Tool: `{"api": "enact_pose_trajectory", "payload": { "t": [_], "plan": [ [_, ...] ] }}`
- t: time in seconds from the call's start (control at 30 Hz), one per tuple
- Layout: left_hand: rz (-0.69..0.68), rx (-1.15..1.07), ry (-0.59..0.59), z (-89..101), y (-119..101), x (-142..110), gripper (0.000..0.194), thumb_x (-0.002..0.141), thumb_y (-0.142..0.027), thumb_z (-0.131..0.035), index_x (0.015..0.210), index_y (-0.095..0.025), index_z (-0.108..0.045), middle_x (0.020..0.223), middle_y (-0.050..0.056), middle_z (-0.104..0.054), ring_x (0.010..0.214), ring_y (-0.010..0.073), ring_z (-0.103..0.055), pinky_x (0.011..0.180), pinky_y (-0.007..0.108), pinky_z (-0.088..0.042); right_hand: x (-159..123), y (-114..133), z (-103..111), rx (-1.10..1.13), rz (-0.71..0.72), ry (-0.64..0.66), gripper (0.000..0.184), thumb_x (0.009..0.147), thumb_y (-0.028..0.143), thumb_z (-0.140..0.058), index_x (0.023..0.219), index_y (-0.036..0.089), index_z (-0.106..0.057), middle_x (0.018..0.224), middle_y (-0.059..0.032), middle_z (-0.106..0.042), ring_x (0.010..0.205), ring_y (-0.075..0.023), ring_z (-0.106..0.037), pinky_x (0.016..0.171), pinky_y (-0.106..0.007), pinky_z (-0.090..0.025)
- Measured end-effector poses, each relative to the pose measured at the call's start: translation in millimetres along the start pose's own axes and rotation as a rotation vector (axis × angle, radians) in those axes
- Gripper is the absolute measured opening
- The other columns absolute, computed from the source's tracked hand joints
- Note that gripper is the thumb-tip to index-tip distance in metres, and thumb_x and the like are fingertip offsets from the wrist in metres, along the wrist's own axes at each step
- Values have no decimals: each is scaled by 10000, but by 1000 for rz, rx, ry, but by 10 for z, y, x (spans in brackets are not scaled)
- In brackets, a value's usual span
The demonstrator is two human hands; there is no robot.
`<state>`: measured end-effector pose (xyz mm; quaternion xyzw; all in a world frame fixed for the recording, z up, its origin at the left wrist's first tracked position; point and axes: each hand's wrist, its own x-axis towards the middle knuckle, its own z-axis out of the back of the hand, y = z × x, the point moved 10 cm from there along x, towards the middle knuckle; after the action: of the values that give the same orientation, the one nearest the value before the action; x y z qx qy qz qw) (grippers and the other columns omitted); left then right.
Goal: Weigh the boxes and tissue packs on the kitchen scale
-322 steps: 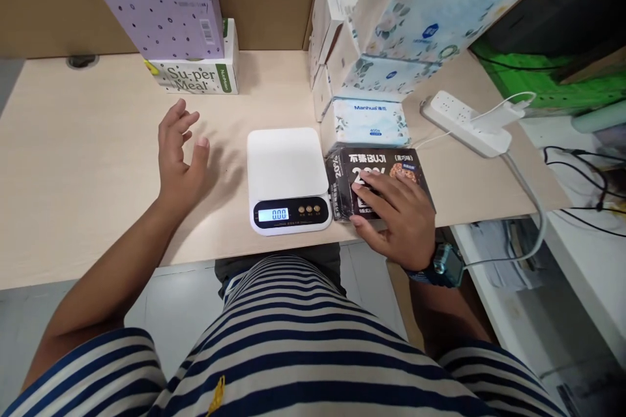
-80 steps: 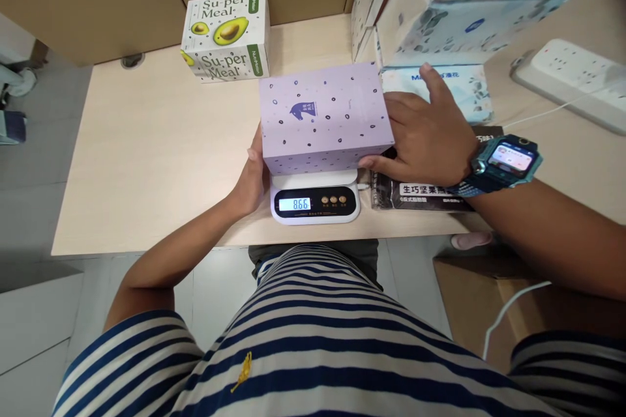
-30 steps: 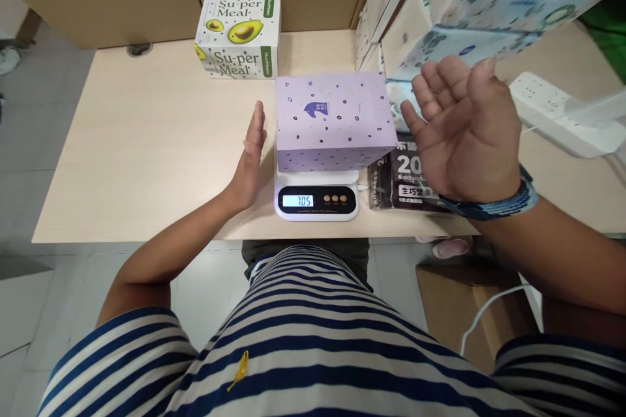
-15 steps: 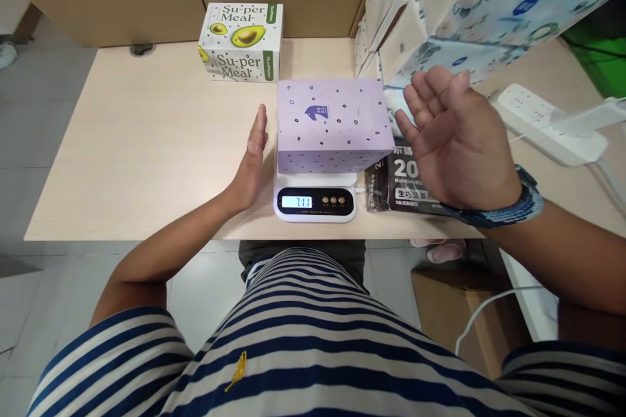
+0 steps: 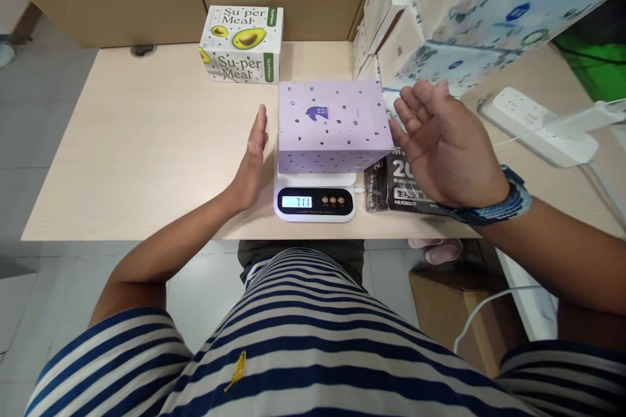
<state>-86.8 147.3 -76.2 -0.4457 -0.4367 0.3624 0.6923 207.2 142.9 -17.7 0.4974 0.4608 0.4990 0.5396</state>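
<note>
A lilac box with dark dots rests on a small white kitchen scale whose lit display reads 7.11. My left hand stands edge-on on the desk just left of the box, fingers straight and together, a small gap from it. My right hand hovers open to the right of the box, palm turned toward it, holding nothing. Under that hand lies a black snack packet with white print.
A white avocado "Su-per Meal" box stands at the back of the pale wooden desk. Stacked tissue packs and white cartons fill the back right. A white power strip with a cable lies at the right.
Both hands let go of the lilac box, which stays on the scale; the reading went from 8.66 to 7.11. My right hand has lowered slightly toward the box.
</note>
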Motion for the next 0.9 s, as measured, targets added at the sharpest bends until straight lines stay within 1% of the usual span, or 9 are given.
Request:
{"api": "enact_pose_trajectory", "payload": {
  "t": [0.07,0.17,0.33,0.4,0.5,0.57,0.67,0.77,0.9],
  "plan": [
    [2,4,1,-3,-2,2,989,1000,-933,-9,1830,-400,-76,1950,-43,68,1816,277,95,1501,511,-7,-10,12,-3,14,-5,-5,617,952,872,-594,1435,495,-662,1781,95,-504,1749,-217,-357,1472,-498,-321],
    [12,-2,-21,5,-10,5,983,1000,-946,-51,1823,-412,-120,1953,-46,32,1818,292,76,1504,525,-29,-12,4,14,22,-12,-12,621,947,874,-596,1423,482,-662,1785,88,-500,1749,-220,-358,1477,-497,-313],
    [31,-6,-44,5,-50,8,1032,976,-978,-71,1820,-388,-135,1955,-33,22,1819,280,71,1506,492,-19,-17,10,15,21,-16,-10,647,945,876,-596,1436,458,-653,1797,65,-489,1754,-215,-346,1475,-472,-327],
    [45,-5,-49,7,-61,6,1051,967,-989,-70,1820,-378,-138,1955,-27,19,1820,277,62,1506,484,-19,-43,39,-31,19,-22,15,614,958,868,-582,1398,449,-675,1783,58,-510,1753,-228,-351,1463,-482,-362],
    [50,5,-37,-12,-84,-1,1053,967,-983,-49,1822,-372,-121,1953,-27,36,1818,271,68,1506,487,-21,-117,132,-186,5,-20,106,521,997,826,-563,1291,427,-724,1713,34,-594,1728,-268,-409,1434,-527,-427],
    [50,13,-14,-41,-92,-9,1037,981,-965,-37,1825,-366,-101,1951,-29,55,1816,261,84,1505,487,-21,-161,212,-282,-1,5,154,473,1015,797,-565,1233,416,-742,1663,25,-642,1719,-280,-426,1426,-544,-441],
    [37,13,8,-69,-94,-18,1014,1006,-934,-34,1830,-346,-84,1950,-16,66,1814,250,98,1505,483,-22,-165,282,-307,-12,52,140,458,1017,791,-573,1199,406,-742,1614,21,-680,1731,-266,-405,1430,-534,-440],
    [12,10,18,-72,-74,-20,993,1015,-918,-23,1833,-356,-67,1949,-21,75,1812,254,107,1504,491,-14,-123,219,-260,-25,41,120,466,1021,791,-561,1221,407,-734,1627,17,-669,1724,-260,-417,1414,-528,-463],
    [-28,12,21,-45,-18,-15,942,1025,-891,10,1831,-407,-47,1948,-57,81,1812,259,112,1503,508,-5,-85,70,-225,-20,-27,161,520,1037,803,-482,1276,416,-732,1674,12,-632,1656,-276,-521,1338,-547,-546]
  ]
}}
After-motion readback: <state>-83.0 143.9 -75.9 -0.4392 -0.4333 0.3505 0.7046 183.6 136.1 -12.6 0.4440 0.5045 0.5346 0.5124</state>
